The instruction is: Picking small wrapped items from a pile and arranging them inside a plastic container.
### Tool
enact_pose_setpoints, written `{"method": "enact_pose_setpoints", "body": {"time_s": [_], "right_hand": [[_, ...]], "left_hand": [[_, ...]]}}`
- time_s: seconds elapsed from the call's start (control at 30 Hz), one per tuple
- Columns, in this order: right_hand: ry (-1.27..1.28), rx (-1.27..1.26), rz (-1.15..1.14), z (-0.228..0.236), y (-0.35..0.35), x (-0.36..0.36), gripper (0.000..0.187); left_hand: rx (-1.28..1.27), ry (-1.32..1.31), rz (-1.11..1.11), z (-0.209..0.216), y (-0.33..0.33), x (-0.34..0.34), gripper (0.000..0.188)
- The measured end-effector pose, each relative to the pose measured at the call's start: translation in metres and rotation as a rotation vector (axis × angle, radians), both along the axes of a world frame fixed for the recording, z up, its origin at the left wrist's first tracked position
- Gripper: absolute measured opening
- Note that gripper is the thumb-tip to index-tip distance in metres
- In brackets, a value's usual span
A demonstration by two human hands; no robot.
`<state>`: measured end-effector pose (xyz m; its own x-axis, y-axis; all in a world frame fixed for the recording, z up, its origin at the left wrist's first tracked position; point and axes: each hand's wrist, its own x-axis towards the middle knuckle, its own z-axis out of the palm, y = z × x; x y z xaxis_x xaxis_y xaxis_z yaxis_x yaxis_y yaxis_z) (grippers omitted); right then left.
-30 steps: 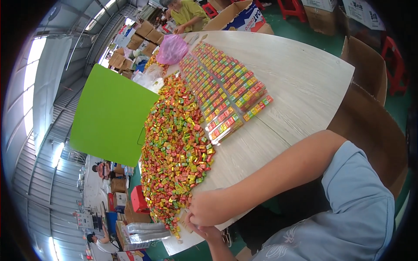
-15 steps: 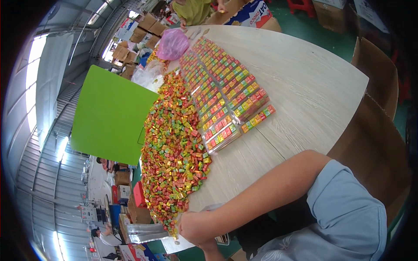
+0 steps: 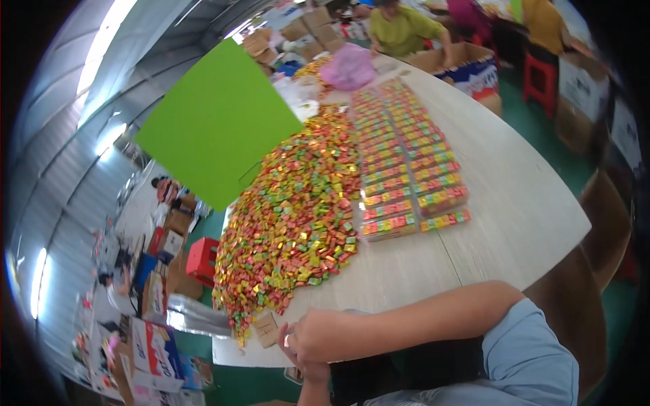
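Note:
Near the table's front edge my right hand (image 3: 319, 336) is curled closed, its palm turned away from view. A small whitish bit shows by its fingers, too small to name. Directly below it my left hand (image 3: 313, 371) meets it, mostly hidden behind the right hand, so its fingers cannot be made out. Just left of the hands lies a small brown cardboard piece (image 3: 267, 330). Beyond it spreads a large heap of small wrapped sweets (image 3: 291, 223) in red, yellow and green. To the right of the heap stand neat rows of packed sweets (image 3: 413, 169) in clear packs.
A green board (image 3: 220, 125) rises behind the heap. A pink plastic bag (image 3: 348, 67) sits at the table's far end, near a person in a yellow-green top (image 3: 406, 32). Silvery packaging (image 3: 196, 316) lies at the left edge. An open carton (image 3: 575, 298) stands at right.
The view has swung, so the table and heap sit more upright and more of the far room shows. The cardboard piece has come into sight beside my hands, which stay together.

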<state>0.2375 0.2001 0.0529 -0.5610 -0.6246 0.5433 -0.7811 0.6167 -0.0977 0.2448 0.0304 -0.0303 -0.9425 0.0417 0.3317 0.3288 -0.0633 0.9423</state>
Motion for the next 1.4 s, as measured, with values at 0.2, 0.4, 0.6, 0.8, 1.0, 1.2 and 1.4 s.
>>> {"method": "enact_pose_setpoints", "body": {"time_s": [0.2, 0.4, 0.6, 0.8, 1.0, 1.2, 1.4], "right_hand": [[0.259, 0.027, 0.041, 0.034, -0.001, 0.001, 0.030], [0.220, 0.060, -0.002, 0.023, 0.010, 0.001, 0.018], [-0.102, 0.189, -0.109, 0.043, 0.029, 0.025, 0.035], [-0.263, 0.119, -0.166, 0.056, 0.044, 0.032, 0.028], [-0.510, -0.006, -0.178, 0.078, 0.052, 0.038, 0.028], [-0.252, -0.062, -0.514, 0.080, 0.133, 0.056, 0.027], [-0.424, -0.043, -0.787, -0.001, 0.235, 0.049, 0.020]], "left_hand": [[-0.122, 0.206, 0.026, -0.014, -0.013, -0.006, 0.089], [-0.047, 0.152, -0.140, -0.003, 0.001, -0.014, 0.069], [0.014, 0.177, -0.192, -0.003, 0.004, -0.018, 0.059], [-0.017, 0.159, -0.290, 0.002, 0.007, -0.012, 0.059], [-0.007, 0.225, -0.326, -0.011, 0.006, -0.023, 0.062], [-0.094, 0.300, -0.311, -0.012, 0.001, -0.026, 0.073], [-0.148, 0.228, -0.354, -0.032, -0.014, -0.033, 0.077]]}}
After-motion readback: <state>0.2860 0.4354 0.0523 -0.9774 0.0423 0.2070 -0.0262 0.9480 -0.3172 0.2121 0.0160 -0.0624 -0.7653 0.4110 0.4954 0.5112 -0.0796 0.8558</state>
